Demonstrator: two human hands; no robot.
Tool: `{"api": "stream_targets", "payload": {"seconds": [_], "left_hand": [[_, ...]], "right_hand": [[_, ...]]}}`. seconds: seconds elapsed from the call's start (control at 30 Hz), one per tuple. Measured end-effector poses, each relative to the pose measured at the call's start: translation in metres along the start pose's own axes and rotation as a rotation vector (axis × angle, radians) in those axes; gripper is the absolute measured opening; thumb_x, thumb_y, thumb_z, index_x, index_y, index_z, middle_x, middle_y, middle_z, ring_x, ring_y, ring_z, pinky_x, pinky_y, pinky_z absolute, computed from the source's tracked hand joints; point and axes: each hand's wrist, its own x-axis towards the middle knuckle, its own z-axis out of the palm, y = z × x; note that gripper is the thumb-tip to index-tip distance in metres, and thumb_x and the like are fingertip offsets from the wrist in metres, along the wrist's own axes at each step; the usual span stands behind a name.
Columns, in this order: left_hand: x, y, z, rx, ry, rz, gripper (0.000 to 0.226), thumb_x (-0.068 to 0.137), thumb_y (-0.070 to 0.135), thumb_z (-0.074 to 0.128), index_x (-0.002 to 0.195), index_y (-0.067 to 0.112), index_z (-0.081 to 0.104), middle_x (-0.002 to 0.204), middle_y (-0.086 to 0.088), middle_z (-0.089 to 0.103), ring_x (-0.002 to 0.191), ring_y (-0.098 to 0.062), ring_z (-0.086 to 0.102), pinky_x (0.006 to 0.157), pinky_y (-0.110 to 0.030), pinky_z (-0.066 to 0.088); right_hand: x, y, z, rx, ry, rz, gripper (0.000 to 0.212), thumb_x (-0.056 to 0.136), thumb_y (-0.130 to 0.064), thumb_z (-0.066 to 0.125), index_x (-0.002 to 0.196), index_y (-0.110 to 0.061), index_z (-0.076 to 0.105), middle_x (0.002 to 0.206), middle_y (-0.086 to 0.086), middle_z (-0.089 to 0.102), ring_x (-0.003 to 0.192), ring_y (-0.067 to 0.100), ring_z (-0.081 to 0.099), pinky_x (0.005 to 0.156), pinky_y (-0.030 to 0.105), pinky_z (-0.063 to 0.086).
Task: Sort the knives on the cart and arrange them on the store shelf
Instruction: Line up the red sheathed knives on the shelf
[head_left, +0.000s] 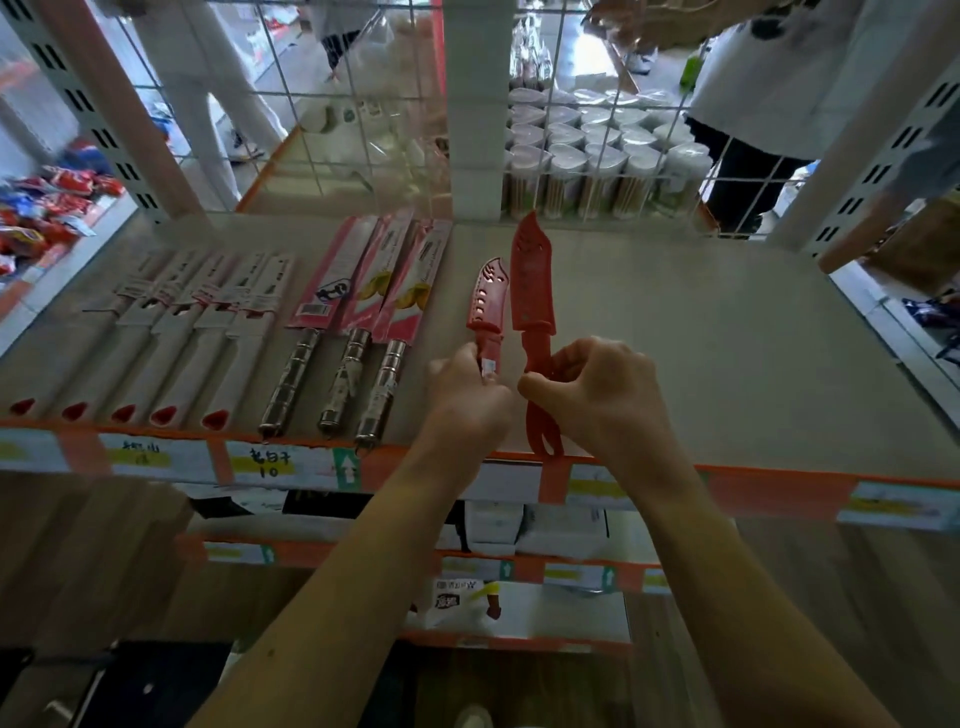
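Two red sheathed knives are over the grey shelf (701, 353). My left hand (467, 389) grips the handle of the shorter red knife (487, 304), whose tip points to the back. My right hand (597, 395) grips the handle of the longer red knife (531, 280), just right of the short one; its forked handle end (543, 436) hangs over the shelf's front edge. To the left lie three pink-packaged knives with metal handles (363, 332) and several white-handled knives (171, 332) in a row.
A wire grid (363, 104) backs the shelf, with jars of toothpicks (597, 166) behind it. Perforated uprights stand at both sides. An orange price strip (779, 493) runs along the front edge. People stand beyond the grid. Lower shelves hold boxed goods.
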Motion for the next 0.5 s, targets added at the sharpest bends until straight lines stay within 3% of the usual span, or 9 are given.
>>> {"api": "stream_targets", "payload": {"seconds": [0.23,0.3,0.4,0.5], "left_hand": [[-0.003,0.004,0.001,0.271,0.019,0.105,0.020,0.094,0.011,0.045,0.110,0.002,0.051,0.124,-0.014,0.033,0.111,-0.031,0.047,0.094,-0.040,0.047],[-0.008,0.000,-0.002,0.323,0.044,0.225,0.025,0.095,0.015,0.046,0.117,0.004,0.048,0.120,-0.013,0.034,0.107,-0.026,0.047,0.095,-0.031,0.044],[-0.013,-0.005,-0.009,0.377,0.113,0.339,0.050,0.096,0.020,0.047,0.142,0.009,0.032,0.119,-0.010,0.035,0.100,-0.017,0.045,0.086,-0.016,0.036],[-0.013,-0.008,-0.012,0.384,0.159,0.367,0.049,0.095,0.023,0.049,0.139,0.008,0.038,0.116,-0.009,0.046,0.109,-0.021,0.049,0.084,-0.011,0.030]], "right_hand": [[0.001,0.001,-0.001,0.008,-0.013,0.018,0.023,0.074,-0.025,0.070,0.072,-0.002,0.069,0.070,0.011,0.070,0.068,0.022,0.068,0.069,0.037,0.056],[0.004,0.001,-0.001,-0.001,-0.035,0.030,0.025,0.074,-0.025,0.069,0.070,0.000,0.070,0.068,0.013,0.070,0.067,0.024,0.068,0.065,0.035,0.056],[0.010,0.001,0.000,-0.022,-0.060,0.048,0.027,0.074,-0.025,0.068,0.070,0.001,0.072,0.067,0.015,0.070,0.068,0.026,0.068,0.063,0.033,0.055],[0.014,-0.001,0.002,-0.035,-0.062,0.054,0.027,0.074,-0.027,0.068,0.070,-0.001,0.073,0.068,0.015,0.071,0.067,0.024,0.067,0.060,0.030,0.053]]}}
